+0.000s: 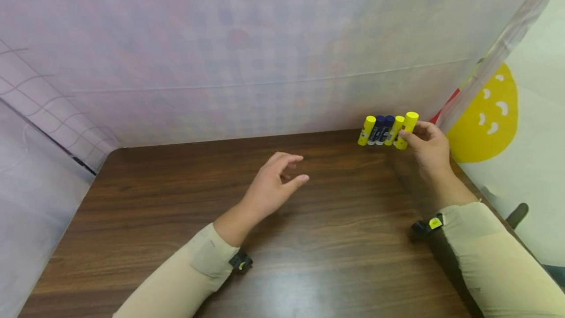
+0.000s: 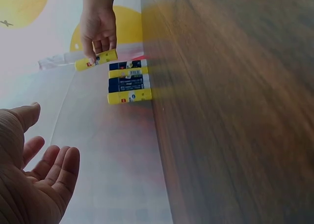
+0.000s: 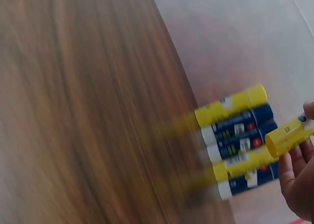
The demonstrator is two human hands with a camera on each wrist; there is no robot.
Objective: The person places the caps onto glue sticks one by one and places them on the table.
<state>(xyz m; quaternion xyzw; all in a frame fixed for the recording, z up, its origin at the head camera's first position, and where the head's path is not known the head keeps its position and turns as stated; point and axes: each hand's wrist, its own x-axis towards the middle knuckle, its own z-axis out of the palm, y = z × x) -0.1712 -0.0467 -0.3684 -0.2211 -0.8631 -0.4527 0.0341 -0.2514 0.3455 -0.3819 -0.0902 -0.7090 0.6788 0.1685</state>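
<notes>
My right hand (image 1: 432, 153) pinches a yellow glue stick (image 3: 288, 136) between thumb and fingers at the right end of a row of glue sticks. In the left wrist view the held stick is tilted and apart from the row. The row stands upright, side by side: a yellow glue stick (image 1: 367, 130) at the left end, two dark blue glue sticks (image 3: 235, 126), another yellow one (image 3: 240, 163), then a dark blue one (image 3: 248, 182) mostly hidden in the head view. My left hand (image 1: 269, 188) hovers over the middle of the table, fingers loosely bent and holding nothing.
The brown wooden table (image 1: 154, 200) ends at a pale checked curtain (image 1: 220, 63) right behind the row. At the right, past the table edge, hangs a white sheet with a yellow printed shape (image 1: 490, 121). A wrist strap device (image 1: 240, 261) sits on the left wrist.
</notes>
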